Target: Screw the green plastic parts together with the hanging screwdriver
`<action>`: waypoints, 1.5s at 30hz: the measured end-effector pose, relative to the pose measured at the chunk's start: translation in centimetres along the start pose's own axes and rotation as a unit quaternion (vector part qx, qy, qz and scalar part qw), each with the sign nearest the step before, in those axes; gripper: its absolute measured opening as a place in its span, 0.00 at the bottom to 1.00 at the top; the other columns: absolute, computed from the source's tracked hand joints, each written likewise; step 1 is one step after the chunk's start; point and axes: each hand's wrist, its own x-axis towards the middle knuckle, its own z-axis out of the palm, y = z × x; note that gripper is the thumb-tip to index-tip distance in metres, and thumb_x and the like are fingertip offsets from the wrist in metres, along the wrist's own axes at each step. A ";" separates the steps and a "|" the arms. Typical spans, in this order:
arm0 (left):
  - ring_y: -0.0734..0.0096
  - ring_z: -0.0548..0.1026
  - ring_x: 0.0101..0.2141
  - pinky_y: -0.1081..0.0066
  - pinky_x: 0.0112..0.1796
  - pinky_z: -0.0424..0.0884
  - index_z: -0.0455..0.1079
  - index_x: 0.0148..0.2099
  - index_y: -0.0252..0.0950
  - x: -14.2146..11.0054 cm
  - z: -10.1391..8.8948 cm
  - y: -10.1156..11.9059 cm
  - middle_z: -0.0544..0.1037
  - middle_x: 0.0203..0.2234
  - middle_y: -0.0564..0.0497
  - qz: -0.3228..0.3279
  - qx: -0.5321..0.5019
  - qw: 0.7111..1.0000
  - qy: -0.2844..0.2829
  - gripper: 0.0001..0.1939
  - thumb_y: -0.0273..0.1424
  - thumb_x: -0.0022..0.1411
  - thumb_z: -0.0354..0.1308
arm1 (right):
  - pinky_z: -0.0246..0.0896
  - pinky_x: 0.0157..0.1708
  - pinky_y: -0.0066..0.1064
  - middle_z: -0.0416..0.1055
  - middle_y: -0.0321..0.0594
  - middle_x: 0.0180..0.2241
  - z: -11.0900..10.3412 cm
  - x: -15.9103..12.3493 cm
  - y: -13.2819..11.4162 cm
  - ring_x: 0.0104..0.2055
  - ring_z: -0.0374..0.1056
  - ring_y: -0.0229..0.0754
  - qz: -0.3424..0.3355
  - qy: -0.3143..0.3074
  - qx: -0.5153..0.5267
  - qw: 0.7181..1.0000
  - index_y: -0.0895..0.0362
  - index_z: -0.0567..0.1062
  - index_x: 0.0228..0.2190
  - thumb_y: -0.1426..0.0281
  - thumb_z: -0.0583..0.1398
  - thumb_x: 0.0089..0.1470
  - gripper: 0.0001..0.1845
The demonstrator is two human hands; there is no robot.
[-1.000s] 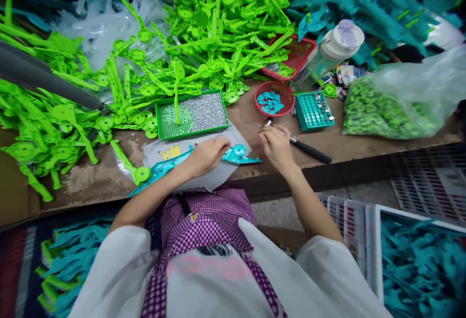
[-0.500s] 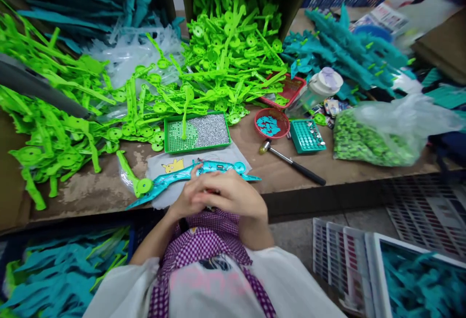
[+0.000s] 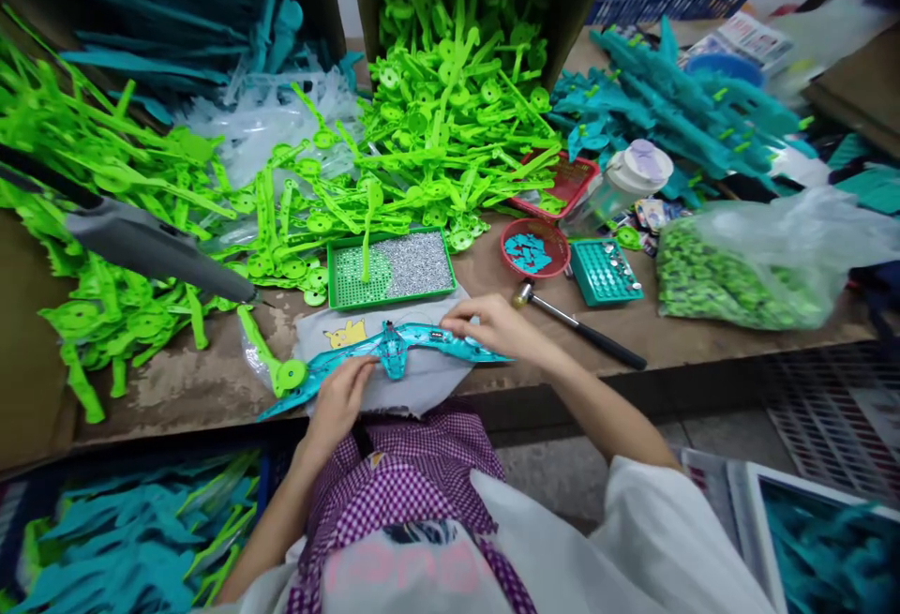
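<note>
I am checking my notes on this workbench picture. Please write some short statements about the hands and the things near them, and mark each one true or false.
1. Both hands rest on the long teal plastic piece. True: the left hand is at its middle, the right hand further along it.
2. The small hammer is in the right hand. False: it lies on the bench beside that hand.
3. The green tray holds silver bits. True.
4. The round red basket holds green pieces. False: it holds teal pieces.
5. The teal piece lies on bare wood. False: a pale printed cloth is under it.
</note>
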 end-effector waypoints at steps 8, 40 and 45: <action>0.49 0.58 0.69 0.52 0.65 0.63 0.46 0.76 0.46 4.4 -1.5 9.0 0.55 0.72 0.42 0.172 -0.094 0.974 -0.116 0.45 0.48 0.65 0.62 | 0.61 0.34 0.30 0.80 0.42 0.30 1.9 1.6 -2.8 0.32 0.72 0.39 -0.142 0.059 -0.126 0.980 0.56 0.82 0.34 0.57 0.54 0.69 0.23; 0.65 0.79 0.34 0.69 0.39 0.75 0.79 0.39 0.35 5.0 2.1 3.3 0.83 0.34 0.45 -0.016 -0.199 0.979 -0.031 0.21 0.47 0.68 0.56 | 0.69 0.46 0.39 0.80 0.49 0.39 -8.8 17.3 1.6 0.42 0.75 0.47 -0.002 0.124 -0.142 0.982 0.59 0.80 0.41 0.56 0.48 0.69 0.27; 0.68 0.75 0.26 0.70 0.28 0.72 0.81 0.40 0.32 4.2 3.1 2.9 0.81 0.28 0.45 -0.104 -0.282 0.952 -0.052 0.29 0.56 0.60 0.60 | 0.57 0.62 0.49 0.69 0.58 0.62 -9.6 24.2 5.4 0.63 0.64 0.55 0.070 0.179 -0.307 0.932 0.63 0.72 0.59 0.69 0.55 0.66 0.23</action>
